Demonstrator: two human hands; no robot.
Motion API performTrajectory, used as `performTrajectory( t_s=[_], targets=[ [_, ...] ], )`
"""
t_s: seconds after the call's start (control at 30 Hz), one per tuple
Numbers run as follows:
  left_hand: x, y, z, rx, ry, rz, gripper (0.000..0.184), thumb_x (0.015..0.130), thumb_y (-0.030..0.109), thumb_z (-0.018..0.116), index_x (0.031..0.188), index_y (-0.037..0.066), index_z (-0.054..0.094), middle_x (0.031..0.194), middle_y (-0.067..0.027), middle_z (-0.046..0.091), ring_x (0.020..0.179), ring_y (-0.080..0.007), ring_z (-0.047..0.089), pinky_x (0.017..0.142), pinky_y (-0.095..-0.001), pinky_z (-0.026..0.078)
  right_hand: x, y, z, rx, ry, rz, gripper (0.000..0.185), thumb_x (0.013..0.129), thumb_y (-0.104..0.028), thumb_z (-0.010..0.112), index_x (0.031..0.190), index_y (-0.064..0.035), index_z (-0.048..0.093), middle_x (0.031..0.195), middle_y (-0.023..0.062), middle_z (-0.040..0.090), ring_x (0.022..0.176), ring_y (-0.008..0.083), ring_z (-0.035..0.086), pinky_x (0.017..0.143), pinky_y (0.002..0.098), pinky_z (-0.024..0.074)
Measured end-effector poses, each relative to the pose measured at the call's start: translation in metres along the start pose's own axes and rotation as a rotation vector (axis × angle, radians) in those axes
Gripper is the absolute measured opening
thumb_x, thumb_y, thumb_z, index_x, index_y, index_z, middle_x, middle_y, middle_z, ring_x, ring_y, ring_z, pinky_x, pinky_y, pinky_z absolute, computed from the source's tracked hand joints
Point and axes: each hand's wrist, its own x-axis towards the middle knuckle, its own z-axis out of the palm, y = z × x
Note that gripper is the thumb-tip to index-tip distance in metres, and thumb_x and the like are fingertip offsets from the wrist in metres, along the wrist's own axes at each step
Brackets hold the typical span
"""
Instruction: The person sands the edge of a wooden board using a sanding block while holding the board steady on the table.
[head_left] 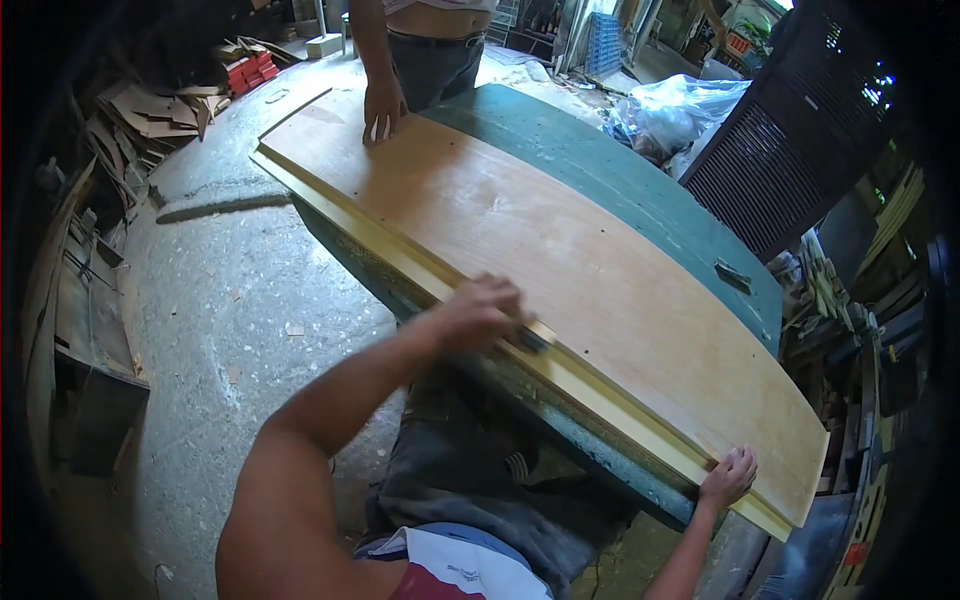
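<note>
A long light-brown wooden panel [500, 220] with several small dark holes lies on a green-topped table [600, 165]. Along its near side runs a pale yellow wooden strip [620, 408]. My left hand [485, 312], slightly blurred, is closed over a small dark block [528, 338] at the middle of this near edge. The block's underside is hidden. My right hand [730, 477] grips the panel's near edge close to its right end, fingers on top. Another person's hand [383, 110] rests on the panel's far left end.
The other person stands at the table's far end. A dark louvred shutter [780, 140] leans at the right, beside clear plastic bags [680, 110]. Scrap boards [150, 110] and red blocks [252, 72] lie at the back left on the concrete floor [240, 310]. A small dark scrap [733, 277] sits on the tabletop.
</note>
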Motion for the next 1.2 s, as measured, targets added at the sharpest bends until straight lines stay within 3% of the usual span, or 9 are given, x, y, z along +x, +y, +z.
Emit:
performTrajectory(
  t_s=[0.23,0.43,0.57,0.6,0.67,0.8,0.97,1.1,1.2],
  targets=[
    [-0.072,-0.092,-0.107,0.149,-0.014,-0.239,0.029,0.08,0.001,0.071,0.107,0.007,0.077,0.099,-0.0116,0.067,0.096,-0.0328,0.066,0.087,-0.0425,0.055,0.0,-0.01,0.001,-0.01,0.034,0.059,0.039,0.1,-0.026,0.058,0.132,-0.0049,0.063,0.139,0.0147,0.062,0.13,0.0365,0.056,0.111,0.049,0.0413],
    [-0.07,-0.109,-0.098,0.087,0.13,-0.366,0.033,0.075,0.003,0.079,0.107,0.009,0.074,0.101,-0.0124,0.071,0.099,-0.0337,0.066,0.091,-0.0459,0.053,-0.001,-0.007,0.003,-0.039,0.031,0.051,0.039,0.099,-0.027,0.058,0.131,-0.0059,0.063,0.138,0.0145,0.062,0.13,0.0367,0.056,0.111,0.0489,0.0419],
    [-0.039,-0.053,-0.037,0.118,0.097,-0.231,0.033,0.078,0.005,0.074,0.11,0.01,0.074,0.103,-0.0123,0.074,0.099,-0.032,0.069,0.101,-0.0486,0.05,0.001,-0.006,0.004,-0.065,0.025,0.073,0.039,0.1,-0.028,0.057,0.132,-0.0058,0.063,0.138,0.0145,0.062,0.13,0.0372,0.056,0.111,0.0495,0.0417],
    [-0.007,-0.017,-0.028,0.061,0.14,-0.128,0.026,0.082,0.006,0.071,0.107,0.009,0.074,0.106,-0.0112,0.074,0.099,-0.0325,0.067,0.091,-0.0472,0.052,0.002,-0.006,0.003,-0.055,0.022,0.063,0.039,0.1,-0.028,0.058,0.132,-0.0059,0.063,0.138,0.0144,0.062,0.13,0.0372,0.056,0.111,0.0496,0.0416],
    [0.025,0.033,0.006,0.026,0.113,-0.104,0.031,0.084,0.007,0.068,0.114,0.012,0.073,0.106,-0.0084,0.074,0.101,-0.0289,0.069,0.109,-0.051,0.042,-0.002,-0.007,0.006,-0.043,0.002,0.074,0.039,0.1,-0.028,0.058,0.132,-0.0061,0.063,0.137,0.0143,0.062,0.13,0.0371,0.056,0.112,0.0496,0.0415],
    [0.005,0.013,-0.006,0.104,0.092,-0.143,0.03,0.086,0.008,0.068,0.115,0.014,0.074,0.106,-0.0056,0.074,0.101,-0.0284,0.071,0.117,-0.0613,0.033,-0.002,0.005,0.003,0.0,0.06,-0.007,0.04,0.1,-0.029,0.06,0.132,-0.0071,0.063,0.139,0.014,0.062,0.13,0.0366,0.056,0.112,0.0493,0.0413],
    [-0.069,-0.108,-0.068,0.32,0.191,-0.283,0.026,0.085,0.017,0.076,0.11,0.011,0.072,0.089,-0.0115,0.072,0.087,-0.0304,0.07,0.095,-0.0552,0.05,-0.003,-0.008,0.004,-0.035,0.055,0.061,0.039,0.101,-0.029,0.059,0.133,-0.0087,0.063,0.141,0.0132,0.062,0.131,0.0359,0.056,0.112,0.0487,0.0414],
    [-0.023,-0.044,-0.039,0.183,0.086,-0.157,0.033,0.079,0.018,0.081,0.108,0.005,0.07,0.085,-0.0141,0.066,0.083,-0.0345,0.065,0.081,-0.0517,0.047,-0.001,-0.009,0.005,-0.027,0.083,0.066,0.038,0.101,-0.029,0.058,0.133,-0.0094,0.064,0.14,0.0132,0.062,0.131,0.036,0.056,0.112,0.049,0.0417],
    [0.035,0.049,0.011,0.028,0.076,-0.055,0.028,0.084,0.01,0.068,0.112,0.014,0.071,0.101,-0.01,0.073,0.096,-0.029,0.07,0.1,-0.0537,0.048,-0.003,0.005,0.012,-0.018,0.063,0.025,0.038,0.102,-0.03,0.058,0.133,-0.0088,0.064,0.141,0.014,0.062,0.132,0.0365,0.056,0.112,0.049,0.0419]
  ],
)
